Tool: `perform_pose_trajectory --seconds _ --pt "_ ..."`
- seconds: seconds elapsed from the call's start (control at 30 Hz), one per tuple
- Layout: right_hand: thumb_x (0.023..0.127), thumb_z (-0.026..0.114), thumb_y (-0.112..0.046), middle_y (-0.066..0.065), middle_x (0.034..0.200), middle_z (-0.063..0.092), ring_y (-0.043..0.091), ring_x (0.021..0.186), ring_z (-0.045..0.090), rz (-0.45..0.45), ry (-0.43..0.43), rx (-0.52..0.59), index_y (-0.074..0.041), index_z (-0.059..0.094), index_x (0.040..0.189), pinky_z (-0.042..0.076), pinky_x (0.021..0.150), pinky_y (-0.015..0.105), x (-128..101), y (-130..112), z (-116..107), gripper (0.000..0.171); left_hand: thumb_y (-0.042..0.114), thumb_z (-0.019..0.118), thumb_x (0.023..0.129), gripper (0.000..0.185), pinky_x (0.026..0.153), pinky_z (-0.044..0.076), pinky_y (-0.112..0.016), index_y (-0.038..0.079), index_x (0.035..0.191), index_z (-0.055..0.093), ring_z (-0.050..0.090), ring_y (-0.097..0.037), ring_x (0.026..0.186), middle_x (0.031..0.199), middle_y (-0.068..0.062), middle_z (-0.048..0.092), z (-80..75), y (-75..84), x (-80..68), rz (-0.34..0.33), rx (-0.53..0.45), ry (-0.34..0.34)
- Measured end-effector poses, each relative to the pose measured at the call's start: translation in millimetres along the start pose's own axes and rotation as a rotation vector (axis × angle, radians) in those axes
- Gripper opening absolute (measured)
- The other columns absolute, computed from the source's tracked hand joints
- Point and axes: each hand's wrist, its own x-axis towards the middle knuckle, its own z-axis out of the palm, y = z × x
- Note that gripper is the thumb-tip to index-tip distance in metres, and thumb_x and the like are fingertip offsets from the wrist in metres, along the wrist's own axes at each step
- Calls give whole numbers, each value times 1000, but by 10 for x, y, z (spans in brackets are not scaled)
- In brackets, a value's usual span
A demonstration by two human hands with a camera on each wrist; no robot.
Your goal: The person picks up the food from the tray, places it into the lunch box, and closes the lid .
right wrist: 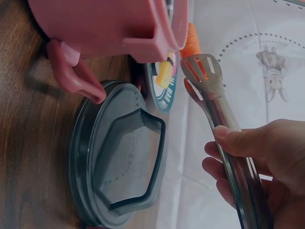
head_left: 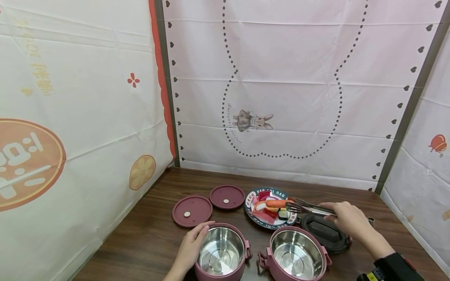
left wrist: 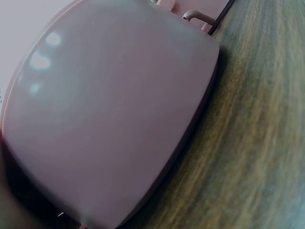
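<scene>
Tongs (head_left: 309, 208) in right hand (head_left: 348, 220).

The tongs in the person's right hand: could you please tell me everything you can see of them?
The tongs look like polished metal, with two long arms ending in flat, slotted heads. They lie nearly level above the table, pointing left over the plate of toy food, heads next to the orange piece; whether they grip it I cannot tell. The right hand holds them near the rear end, thumb on top and fingers curled beneath. A dark lid lies below them.
</scene>
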Motion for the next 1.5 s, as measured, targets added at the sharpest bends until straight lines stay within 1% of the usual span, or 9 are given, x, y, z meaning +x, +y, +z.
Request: perform_pose_trajectory --seconds 0.1,0.33,0.57,0.63,0.8,0.97,1.17,1.37,1.5 --pt "85 77 -18 12 98 76 10 61 57 -18 25 19 -11 70 124 34 53 30 -9 -26 -30 40 31 51 104 29 102 47 -28 19 122 71 60 -17 123 124 6 71 -3 -2 3 -1 4 -2" --pt "84 77 -19 9 103 76 12 68 65 -69 85 46 -12 69 125 36 55 27 -20 -245 -133 42 31 46 106 32 103 47 -31 19 121 71 61 -20 123 123 4 72 -3 18 1 6 26 8" --pt "82 80 -16 2 105 77 4 67 63 -200 175 69 -18 71 124 38 56 23 -53 -590 -205 43 31 42 108 34 103 46 -30 18 122 71 61 -19 122 124 4 72 -7 20 -7 7 14 -2" --pt "81 81 -16 0 106 77 3 68 64 -247 201 60 -19 71 123 40 56 23 -69 -701 -216 43 31 42 108 34 104 46 -30 19 122 71 61 -19 122 124 4 72 -8 17 -6 10 10 -2" --pt "79 82 -17 -2 106 77 13 86 73 -351 254 11 -21 71 121 56 66 33 -120 -948 -226 44 32 42 108 35 103 47 -29 20 122 71 62 -18 121 123 4 72 -11 16 -5 14 13 5" --pt "80 81 -21 -2 106 77 15 89 73 -410 244 -20 -24 70 122 58 71 38 -164 -1119 -222 44 30 42 108 34 103 47 -29 18 121 71 62 -19 122 123 2 72 -4 14 -6 17 20 10" --pt "81 81 -21 -4 111 76 16 97 73 -407 192 -20 -25 70 123 59 77 39 -200 -1246 -232 43 29 42 108 35 103 47 -30 17 121 71 62 -19 121 123 2 72 4 4 -8 18 35 16" --pt "83 79 -21 -7 110 75 13 95 72 -420 154 -5 -30 69 124 58 72 35 -209 -1296 -222 43 29 42 108 34 102 47 -30 17 122 71 63 -19 121 124 3 72 4 -9 -7 19 33 16" --pt "83 79 -19 -7 109 76 12 94 72 -408 173 12 -29 70 122 58 72 35 -211 -1292 -224 42 29 43 108 34 103 46 -29 19 121 72 62 -18 121 122 4 72 4 -10 -7 17 26 16"
